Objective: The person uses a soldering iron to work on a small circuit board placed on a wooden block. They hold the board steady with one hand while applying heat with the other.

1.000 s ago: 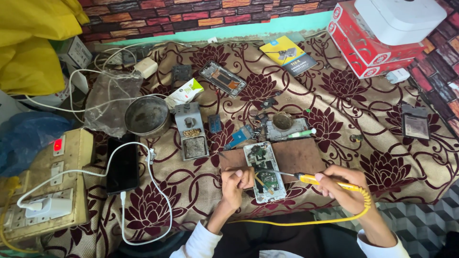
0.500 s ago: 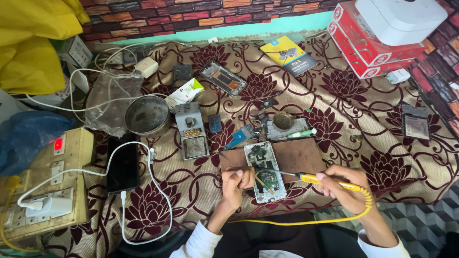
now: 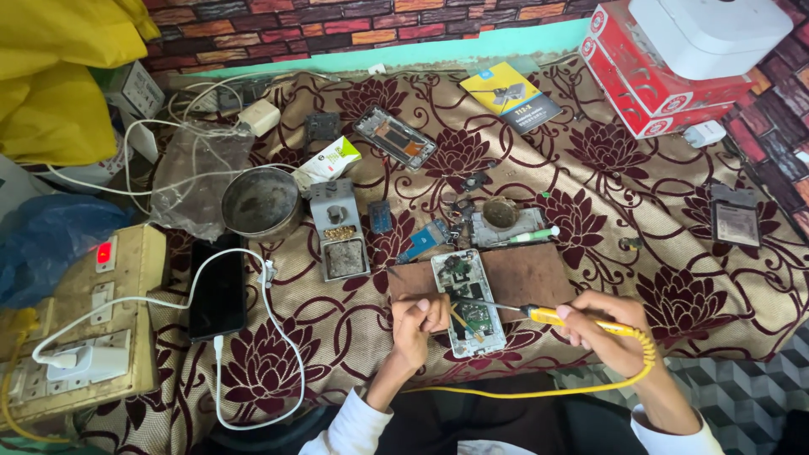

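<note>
An opened phone [image 3: 468,303] with its circuit board showing lies on a brown wooden board [image 3: 527,274]. My right hand [image 3: 602,329] grips a yellow-handled soldering iron [image 3: 560,317], whose thin tip reaches left onto the phone's board. My left hand [image 3: 417,320] rests curled at the phone's left edge, holding what looks like thin tweezers or wire against the circuit board. A yellow coiled cord [image 3: 539,390] runs from the iron's handle along the near edge.
On the floral cloth: a black phone [image 3: 217,291] on a white charging cable, a wooden switchboard [image 3: 80,324] with a red light, a round metal bowl [image 3: 259,202], a grey soldering stand [image 3: 335,227], another opened phone [image 3: 394,137], a yellow booklet [image 3: 510,95], red boxes [image 3: 649,80].
</note>
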